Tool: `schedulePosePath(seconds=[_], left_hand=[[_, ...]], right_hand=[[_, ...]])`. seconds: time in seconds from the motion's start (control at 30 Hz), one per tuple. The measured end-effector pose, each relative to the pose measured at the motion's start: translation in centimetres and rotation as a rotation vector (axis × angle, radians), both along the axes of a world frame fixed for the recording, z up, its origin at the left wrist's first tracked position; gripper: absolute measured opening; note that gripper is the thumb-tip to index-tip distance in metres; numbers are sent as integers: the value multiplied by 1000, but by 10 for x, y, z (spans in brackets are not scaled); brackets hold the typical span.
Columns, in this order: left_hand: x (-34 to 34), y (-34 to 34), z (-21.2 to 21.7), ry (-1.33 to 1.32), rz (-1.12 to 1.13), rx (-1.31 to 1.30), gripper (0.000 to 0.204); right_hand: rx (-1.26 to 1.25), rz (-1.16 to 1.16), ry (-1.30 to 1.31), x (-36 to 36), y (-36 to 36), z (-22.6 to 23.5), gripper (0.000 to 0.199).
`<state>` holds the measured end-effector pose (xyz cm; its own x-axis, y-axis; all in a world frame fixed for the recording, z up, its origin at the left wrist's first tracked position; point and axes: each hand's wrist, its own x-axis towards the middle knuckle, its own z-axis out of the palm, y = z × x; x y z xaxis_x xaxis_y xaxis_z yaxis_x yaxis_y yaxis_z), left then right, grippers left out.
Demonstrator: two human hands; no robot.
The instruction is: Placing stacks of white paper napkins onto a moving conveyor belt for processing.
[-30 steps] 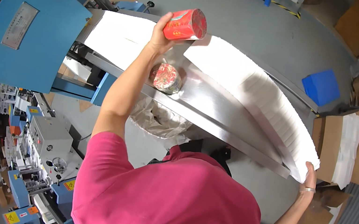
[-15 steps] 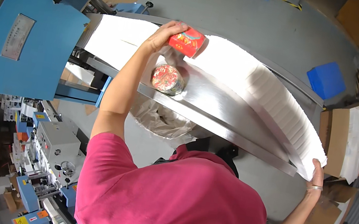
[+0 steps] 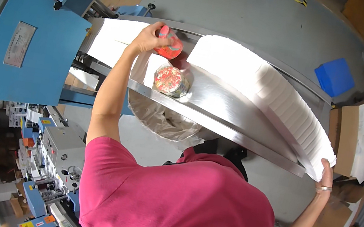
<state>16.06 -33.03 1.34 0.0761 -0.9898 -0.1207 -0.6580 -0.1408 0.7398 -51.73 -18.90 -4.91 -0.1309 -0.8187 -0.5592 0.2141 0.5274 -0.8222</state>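
Note:
My left hand (image 3: pixel 149 39) grips a red printed container (image 3: pixel 170 45) over the metal tray (image 3: pixel 216 93), beside white paper sheets (image 3: pixel 120 38). Just below it, a round drum-shaped object (image 3: pixel 168 80) with a mottled red and cream top stands on the tray. A long curved row of folded white paper (image 3: pixel 263 86) runs from the tray's middle to its right end. There my right hand (image 3: pixel 327 172) holds the row's end, thumb up against the paper; its other fingers are mostly hidden.
A blue machine (image 3: pixel 34 48) adjoins the tray's left end. Beneath the front rail (image 3: pixel 218 127) hangs a bag-lined bin (image 3: pixel 162 119). Cardboard boxes (image 3: pixel 346 141) and a blue bin (image 3: pixel 335 76) stand at the right. More machinery (image 3: pixel 59 155) is at the lower left.
My left hand has moved left with the red container, which now tilts and sits apart from the folded paper row. My right hand still holds the row's far end.

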Motion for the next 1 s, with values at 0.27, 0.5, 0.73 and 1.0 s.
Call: schedulePosePath(seconds=[0.27, 0.5, 0.73, 1.0], left_hand=[[-10, 1, -26, -669, -116, -130, 80], [-6, 2, -35, -715, -115, -150, 82], [-65, 4, -21, -877, -141, -349, 49], [-57, -95, -138, -742, -361, 203, 65]], right_hand=[[29, 26, 32, -4, -3, -2, 53], [18, 22, 56, -1, -4, 0, 53], [24, 0, 96, -8, -2, -3, 55], [68, 13, 172, -3, -3, -1, 54]])
